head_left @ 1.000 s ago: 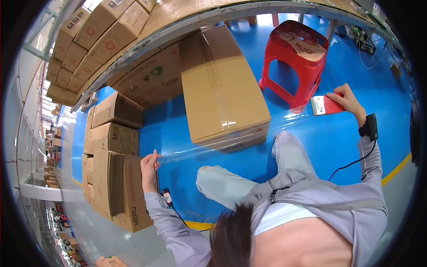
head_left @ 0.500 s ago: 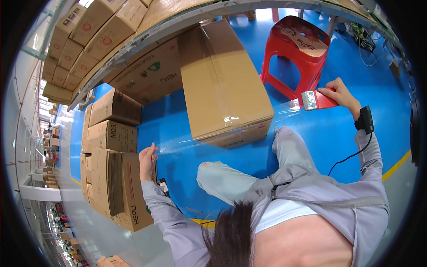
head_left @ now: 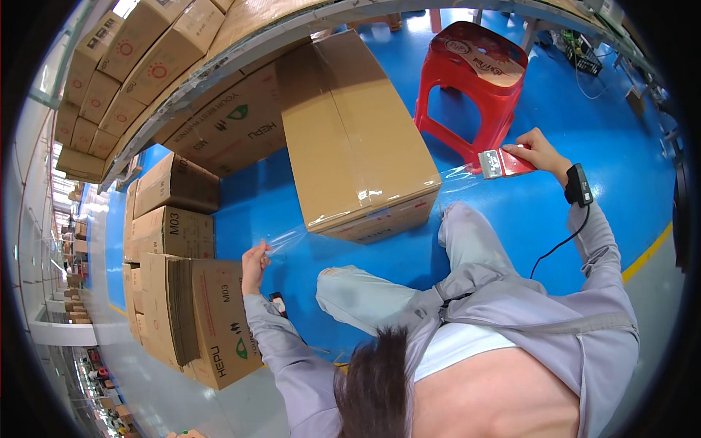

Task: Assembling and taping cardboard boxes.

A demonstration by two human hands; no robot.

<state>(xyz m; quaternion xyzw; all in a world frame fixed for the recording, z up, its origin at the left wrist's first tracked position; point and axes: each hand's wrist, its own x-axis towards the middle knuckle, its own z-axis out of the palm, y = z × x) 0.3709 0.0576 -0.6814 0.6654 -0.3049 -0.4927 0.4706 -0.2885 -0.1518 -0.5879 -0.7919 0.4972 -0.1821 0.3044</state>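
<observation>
A large brown carton (head_left: 350, 139) stands on the blue floor in front of my knees, its top seam covered by clear tape. My right hand (head_left: 542, 155) grips a red tape dispenser (head_left: 504, 163) with a metal front, off the carton's right side. Clear packing tape (head_left: 288, 239) stretches from the dispenser along the carton's near top edge to the left. My left hand (head_left: 255, 267) pinches the free end of that tape, out past the carton's near left corner. Whether the tape touches the near face all along is hard to see.
A red plastic stool (head_left: 475, 62) stands behind the dispenser. On the left are stacked cartons (head_left: 225, 314) and folded cardboard (head_left: 169, 310). Another carton (head_left: 234, 120) sits under a table edge (head_left: 212, 82), with small boxes (head_left: 135, 69) on top. A dark crate (head_left: 584, 58) lies far right.
My left hand has moved right, closer to the carton, with the tape end still pinched. The right hand keeps its place beside the carton. The whole view has shifted slightly.
</observation>
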